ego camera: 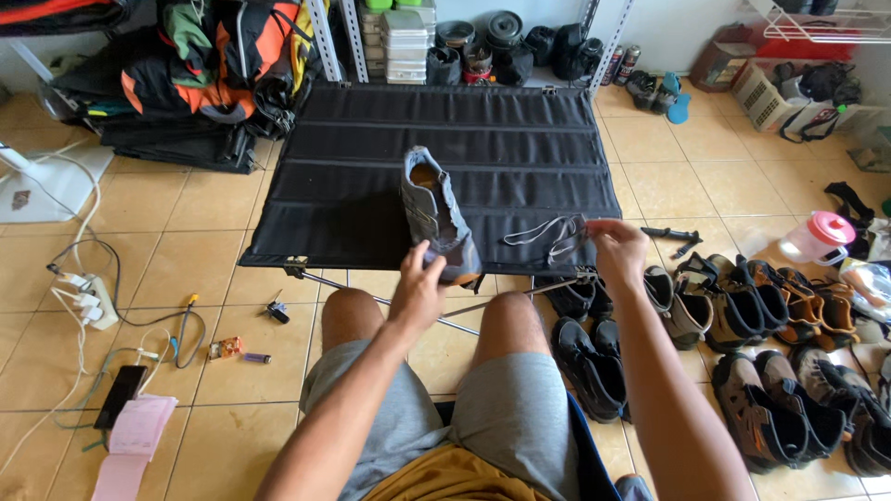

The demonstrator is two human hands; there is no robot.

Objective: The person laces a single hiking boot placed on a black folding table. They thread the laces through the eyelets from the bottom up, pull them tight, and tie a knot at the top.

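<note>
A shoe and its lace on a black surface

The left hand (418, 283) holds the toe of the grey shoe (436, 215) on the black surface (353, 176), fingers wrapped around it. The right hand (617, 246) pinches the grey lace (552, 234) beside the shoe.

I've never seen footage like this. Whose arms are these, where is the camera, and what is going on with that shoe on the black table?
There is no machine here: these are a seated person's own arms, filmed by a camera worn on their head, looking down past their knees. In front stands a low black folding table. On it lies a grey shoe; the left hand rests on its toe. The right hand pinches a grey shoelace lying loose on the table. More shoes sit on the tiled floor at the right, and cables at the left.
</note>
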